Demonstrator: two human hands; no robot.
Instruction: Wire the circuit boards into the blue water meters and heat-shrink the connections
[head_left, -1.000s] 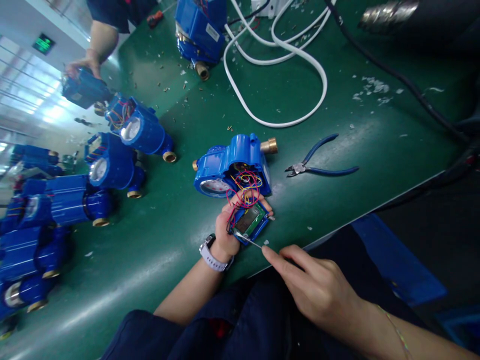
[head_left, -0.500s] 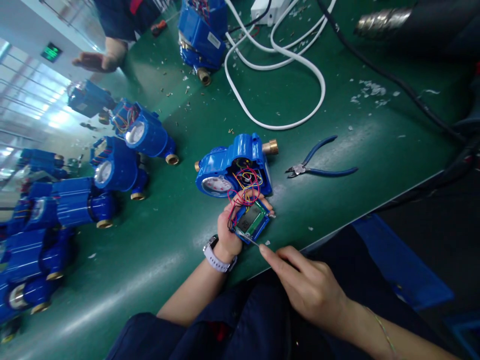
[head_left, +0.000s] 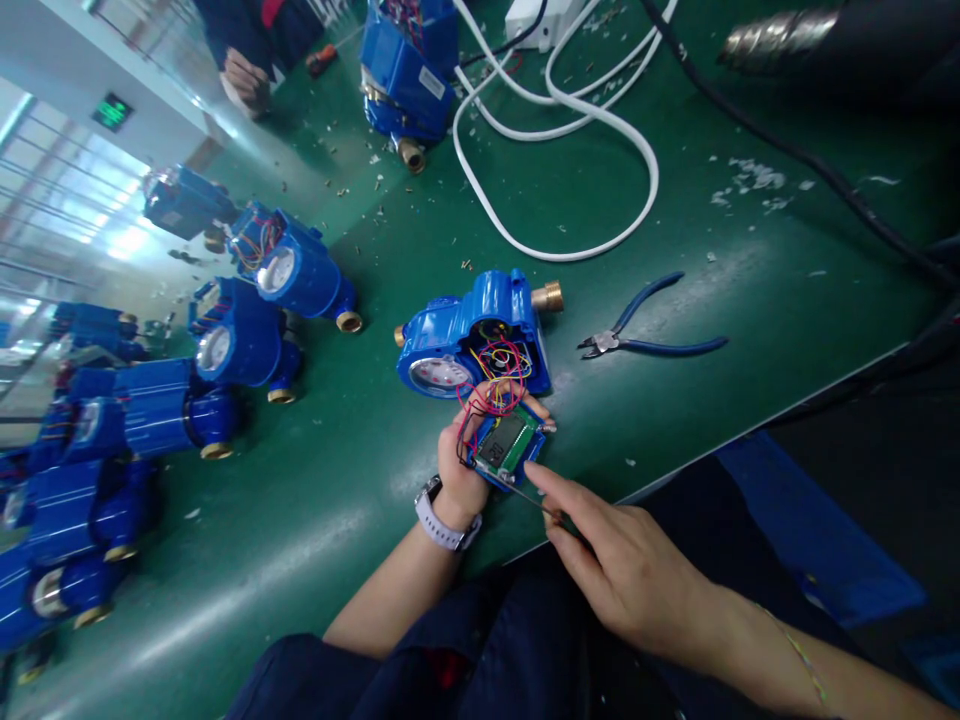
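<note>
My left hand [head_left: 459,470], closed from beneath, holds a small green circuit board with a grey display [head_left: 504,440] in a blue cover. Red, yellow and black wires [head_left: 499,375] run from it into the open housing of a blue water meter [head_left: 469,335] lying just beyond. In my right hand [head_left: 622,555] is a slim screwdriver [head_left: 534,497]; its handle is mostly hidden by the fingers. The metal shaft reaches the board's near edge, and the index finger is stretched out along the cover. Diagonal cutting pliers [head_left: 637,335] with blue handles lie spread to the right of the meter.
Several more blue meters [head_left: 161,405] stand at the left, another [head_left: 409,85] at the back. A white cable [head_left: 652,180] loops behind the pliers. A metal-nozzled tool [head_left: 780,38] lies at the far right. Across the table is another person's hand [head_left: 246,80].
My right hand has shifted back to the right along the screwdriver, with more of its shaft showing. The other person's hand has drawn back. The board stays in my left hand.
</note>
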